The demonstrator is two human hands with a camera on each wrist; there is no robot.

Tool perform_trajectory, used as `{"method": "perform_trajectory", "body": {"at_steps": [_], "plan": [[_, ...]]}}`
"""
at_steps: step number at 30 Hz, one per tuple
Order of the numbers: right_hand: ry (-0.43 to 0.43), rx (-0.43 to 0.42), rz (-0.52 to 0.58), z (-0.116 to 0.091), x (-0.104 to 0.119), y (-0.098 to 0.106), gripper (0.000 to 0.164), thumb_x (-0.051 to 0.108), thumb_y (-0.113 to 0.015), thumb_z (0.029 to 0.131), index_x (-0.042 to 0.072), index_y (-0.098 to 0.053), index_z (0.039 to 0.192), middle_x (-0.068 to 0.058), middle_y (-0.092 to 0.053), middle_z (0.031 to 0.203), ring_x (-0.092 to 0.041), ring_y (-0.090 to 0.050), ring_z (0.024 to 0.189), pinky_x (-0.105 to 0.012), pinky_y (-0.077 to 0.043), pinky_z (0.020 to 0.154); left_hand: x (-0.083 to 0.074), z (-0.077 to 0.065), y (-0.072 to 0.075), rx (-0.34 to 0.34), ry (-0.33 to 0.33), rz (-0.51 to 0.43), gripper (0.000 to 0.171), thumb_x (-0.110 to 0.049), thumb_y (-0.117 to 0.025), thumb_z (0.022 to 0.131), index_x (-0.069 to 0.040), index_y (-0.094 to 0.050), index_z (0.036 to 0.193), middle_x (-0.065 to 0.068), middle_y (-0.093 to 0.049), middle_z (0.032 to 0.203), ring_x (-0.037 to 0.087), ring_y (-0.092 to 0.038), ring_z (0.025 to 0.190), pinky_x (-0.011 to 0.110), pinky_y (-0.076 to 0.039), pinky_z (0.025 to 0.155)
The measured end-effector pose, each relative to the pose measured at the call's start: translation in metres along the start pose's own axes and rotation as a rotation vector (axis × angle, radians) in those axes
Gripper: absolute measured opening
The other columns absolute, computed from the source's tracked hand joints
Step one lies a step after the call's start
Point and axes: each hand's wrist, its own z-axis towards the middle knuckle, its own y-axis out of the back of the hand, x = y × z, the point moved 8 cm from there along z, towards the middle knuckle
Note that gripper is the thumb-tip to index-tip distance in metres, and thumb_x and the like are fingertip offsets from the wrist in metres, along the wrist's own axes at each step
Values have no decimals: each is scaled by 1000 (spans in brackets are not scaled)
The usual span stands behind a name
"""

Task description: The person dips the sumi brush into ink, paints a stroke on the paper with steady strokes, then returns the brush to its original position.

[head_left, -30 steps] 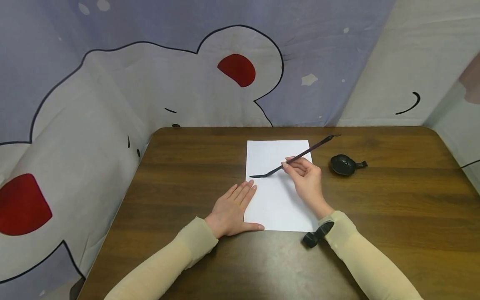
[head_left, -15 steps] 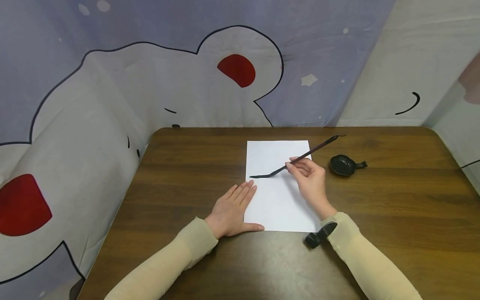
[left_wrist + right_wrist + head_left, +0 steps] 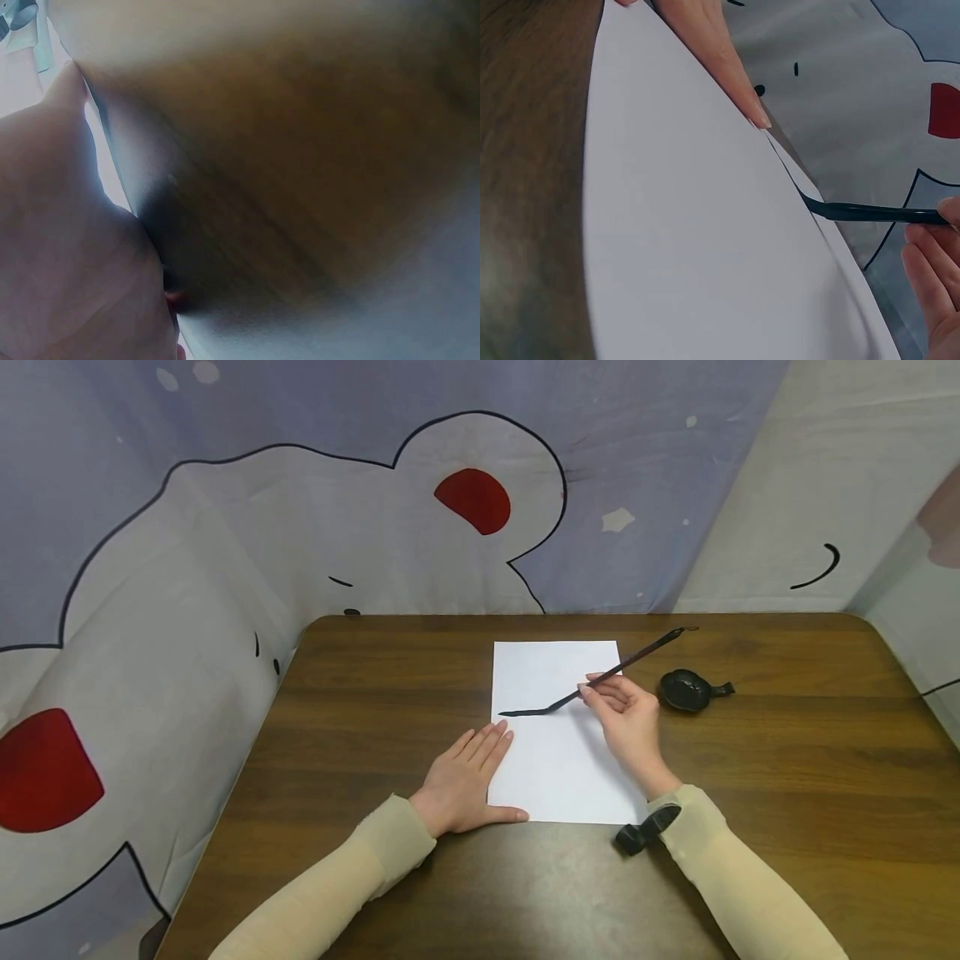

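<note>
A white sheet of paper (image 3: 555, 768) lies on the wooden table. My left hand (image 3: 468, 781) rests with straight fingers on its left edge, the thumb at the lower left corner. My right hand (image 3: 626, 718) pinches a dark brush (image 3: 633, 657) between thumb and fingers, its handle slanting up to the right. The bent brush tip meets the paper at the right end of a black horizontal stroke (image 3: 517, 713). In the right wrist view the brush (image 3: 877, 213) touches the sheet (image 3: 697, 187), with the left hand (image 3: 712, 52) beyond. The left wrist view is mostly blurred tabletop.
To the right of the paper stands a small black ink dish (image 3: 686, 690) with a short handle. A black device (image 3: 647, 829) is strapped at the right wrist. Patterned cloth (image 3: 420, 535) hangs behind the wooden table (image 3: 810, 735).
My right hand has slid to the right with the brush, and the black stroke on the paper has grown longer that way. My left hand has stayed in place.
</note>
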Motion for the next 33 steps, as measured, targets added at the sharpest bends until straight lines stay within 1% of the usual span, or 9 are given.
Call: {"method": "perform_trajectory", "body": {"at_steps": [2, 8, 9, 13, 17, 21, 24, 30, 33], "plan": [[7, -5, -6, 1, -4, 2, 20, -11, -74, 88, -15, -69, 107, -29, -71, 101, -22, -75, 85, -29, -60, 77, 0, 0, 0, 5, 1, 0, 115, -92, -19, 84, -12, -1, 164, 3, 4, 170, 18, 1, 155, 37, -2, 123], [18, -20, -52, 5, -27, 12, 28, 3, -78, 90, -14, -70, 110, -21, -74, 100, -14, -74, 83, -26, -59, 76, 0, 0, -2, 2, 0, 5, 114, -92, -18, 84, -12, 0, 164, 3, 5, 170, 18, 2, 155, 37, -1, 123], [19, -22, -67, 5, -26, 13, 28, 4, -79, 90, -13, -70, 110, -20, -74, 99, -13, -74, 83, -25, -59, 76, 0, 0, -2, -3, -2, 7, 114, -92, -18, 84, -12, 0, 164, 3, 4, 170, 18, 1, 155, 37, -2, 123], [27, -27, -87, 5, -20, 17, 24, -2, -77, 90, -13, -70, 109, -23, -74, 100, -14, -74, 83, -24, -59, 76, 0, 0, -1, -15, -5, 16, 114, -92, -17, 84, -12, 1, 163, 4, 4, 170, 18, 0, 155, 37, -2, 123], [36, -31, -98, 1, -2, 17, 20, -9, -74, 89, -14, -70, 107, -28, -72, 100, -17, -74, 83, -23, -59, 76, 0, 0, -2, -19, -5, 23, 114, -92, -16, 84, -12, 1, 163, 4, 4, 170, 19, 0, 155, 37, -2, 123], [38, -40, -137, -2, 11, 18, 18, -10, -73, 89, -14, -70, 106, -28, -72, 99, -17, -75, 83, -22, -58, 76, 0, 0, -3, -13, -4, 27, 115, -92, -16, 84, -12, 0, 164, 4, 3, 170, 19, 0, 155, 37, -3, 123], [45, -46, -164, -3, 15, 21, 18, -10, -73, 89, -14, -70, 107, -28, -72, 99, -17, -74, 83, -21, -58, 76, -1, 0, -1, -3, -3, 28, 115, -92, -18, 84, -11, -1, 164, 4, 3, 170, 19, 0, 155, 37, -4, 123], [57, -52, -195, -4, 16, 26, 20, -10, -73, 89, -15, -70, 108, -27, -72, 101, -12, -73, 84, -18, -57, 76, -4, -4, 10, -3, -13, -6, 113, -88, -30, 88, -9, -8, 164, 6, -3, 170, 21, -5, 155, 38, -7, 124], [59, -53, -201, -4, 16, 28, 20, -10, -73, 89, -14, -70, 108, -27, -72, 101, -10, -73, 84, -18, -57, 76, -4, -5, 11, 1, -13, -15, 112, -87, -32, 88, -9, -8, 164, 6, -3, 170, 21, -5, 155, 38, -6, 124]]}}
